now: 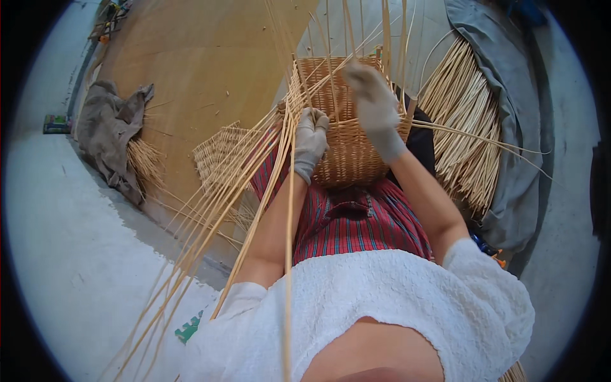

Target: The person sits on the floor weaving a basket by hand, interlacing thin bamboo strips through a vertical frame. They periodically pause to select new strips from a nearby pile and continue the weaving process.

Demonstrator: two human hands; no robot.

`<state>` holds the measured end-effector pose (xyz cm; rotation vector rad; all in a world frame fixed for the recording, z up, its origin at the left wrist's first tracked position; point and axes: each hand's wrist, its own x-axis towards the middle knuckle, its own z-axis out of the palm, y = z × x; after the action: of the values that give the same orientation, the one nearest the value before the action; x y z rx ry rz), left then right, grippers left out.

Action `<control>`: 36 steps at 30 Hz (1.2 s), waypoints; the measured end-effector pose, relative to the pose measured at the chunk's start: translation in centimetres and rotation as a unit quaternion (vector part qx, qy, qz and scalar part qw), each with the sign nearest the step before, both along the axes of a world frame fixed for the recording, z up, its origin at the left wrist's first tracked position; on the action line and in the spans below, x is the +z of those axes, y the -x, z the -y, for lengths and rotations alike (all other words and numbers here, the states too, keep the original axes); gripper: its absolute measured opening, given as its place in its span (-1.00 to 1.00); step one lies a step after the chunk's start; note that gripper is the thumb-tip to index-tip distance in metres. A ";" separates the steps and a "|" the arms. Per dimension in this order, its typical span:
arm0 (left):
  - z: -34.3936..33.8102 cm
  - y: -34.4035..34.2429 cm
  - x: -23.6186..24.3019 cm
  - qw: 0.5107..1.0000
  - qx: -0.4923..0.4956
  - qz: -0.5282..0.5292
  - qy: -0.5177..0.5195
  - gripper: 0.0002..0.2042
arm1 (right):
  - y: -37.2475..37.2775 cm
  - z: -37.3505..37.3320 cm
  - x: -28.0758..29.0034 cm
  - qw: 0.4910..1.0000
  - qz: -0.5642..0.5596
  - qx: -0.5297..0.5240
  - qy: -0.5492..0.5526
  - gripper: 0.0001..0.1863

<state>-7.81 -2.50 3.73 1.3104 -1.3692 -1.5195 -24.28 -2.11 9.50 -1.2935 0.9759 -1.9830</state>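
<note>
An upright woven cane basket (337, 159) rests on my lap, long loose canes (254, 200) fanning from its left side toward me and others standing up from its top. My gloved left hand (310, 141) is closed on canes at the basket's left front, near the upper weave. My gloved right hand (372, 102) is raised over the basket's right part, its fingers smeared by motion, so whether it holds a cane is unclear.
A flat woven piece (216, 149) lies left of the basket on the tan board (178, 57). A grey cloth (108, 121) partly covers canes at left. A large bundle of canes (461, 127) lies on grey cloth at right. Pale walls or ledges (51, 242) edge both sides.
</note>
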 end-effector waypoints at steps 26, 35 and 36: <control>0.3 5.7 2.9 0.947 -0.181 0.248 0.092 -0.59 | 8.9 -11.1 -2.1 0.931 0.191 -0.126 -0.284 -0.81; 0.2 8.0 4.8 0.977 -0.116 0.154 -0.088 -0.65 | 11.0 -0.4 1.1 0.973 -0.113 -0.079 -0.183 -0.59; 0.3 7.5 4.4 0.976 -0.114 0.155 -0.101 -0.67 | 10.9 -3.8 0.1 0.965 0.008 -0.119 -0.235 -0.64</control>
<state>-15.31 -2.81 8.16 1.6151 -1.6409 -1.6955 -35.21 1.68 9.62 -0.9273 1.5427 -1.7685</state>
